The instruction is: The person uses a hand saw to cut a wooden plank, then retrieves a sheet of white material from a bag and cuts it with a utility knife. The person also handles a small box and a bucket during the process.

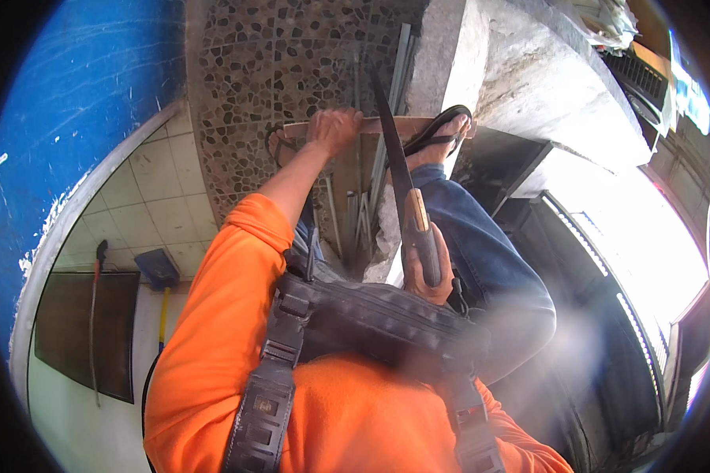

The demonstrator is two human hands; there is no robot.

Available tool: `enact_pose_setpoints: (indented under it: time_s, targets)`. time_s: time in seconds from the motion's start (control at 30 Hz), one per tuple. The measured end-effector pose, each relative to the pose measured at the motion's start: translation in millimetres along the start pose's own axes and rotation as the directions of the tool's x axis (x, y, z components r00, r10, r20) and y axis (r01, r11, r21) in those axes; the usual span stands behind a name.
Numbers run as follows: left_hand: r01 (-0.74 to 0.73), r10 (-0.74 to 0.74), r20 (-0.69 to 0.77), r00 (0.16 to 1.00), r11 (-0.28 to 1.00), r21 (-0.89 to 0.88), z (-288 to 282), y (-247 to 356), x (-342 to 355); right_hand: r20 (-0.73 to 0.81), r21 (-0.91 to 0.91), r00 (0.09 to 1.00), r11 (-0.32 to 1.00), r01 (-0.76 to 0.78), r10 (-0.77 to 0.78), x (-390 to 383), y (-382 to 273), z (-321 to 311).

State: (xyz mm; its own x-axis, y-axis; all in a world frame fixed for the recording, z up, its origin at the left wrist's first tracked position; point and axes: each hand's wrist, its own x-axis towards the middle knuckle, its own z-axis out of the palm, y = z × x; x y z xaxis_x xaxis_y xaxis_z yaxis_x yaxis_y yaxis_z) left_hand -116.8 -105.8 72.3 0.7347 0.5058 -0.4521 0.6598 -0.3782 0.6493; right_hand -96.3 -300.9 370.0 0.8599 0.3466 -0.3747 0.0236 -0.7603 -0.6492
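My right hand (pixel 442 272) is closed around the grip of a handsaw (pixel 397 158). Its long dark blade points forward and crosses over a narrow wooden board (pixel 414 125). On the left part of that board rests my left hand (pixel 335 130), its fingers curled over the wood. My foot in a black flip-flop (pixel 442 132) presses on the board's right end. The other sandalled foot (pixel 280 146) is at the left end, partly behind my left arm. Whether the saw teeth touch the wood, I cannot tell.
Below the board lie several metal strips (pixel 360 213). Pebble-patterned paving (pixel 244 87) spreads ahead, with a concrete ledge (pixel 521 71) on the right. A blue panel (pixel 95 102) stands at left, near a blue dustpan (pixel 158 268) with a yellow handle.
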Motion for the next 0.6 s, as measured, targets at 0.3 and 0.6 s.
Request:
enact_pose_setpoints:
  time_s: [0.3, 0.6]
  targets:
    - [-0.115, 0.122, -0.046, 0.991, 0.985, 0.129, 16, 2, 16, 0.004, -0.003, 0.988, 0.988, -0.154, 0.154, -6, -22, -5]
    - [0.084, -0.097, 0.125, 0.987, 0.991, 0.101, 15, 15, 31, -0.021, -0.089, 0.990, 0.986, -0.144, 0.142, -19, -13, -14]
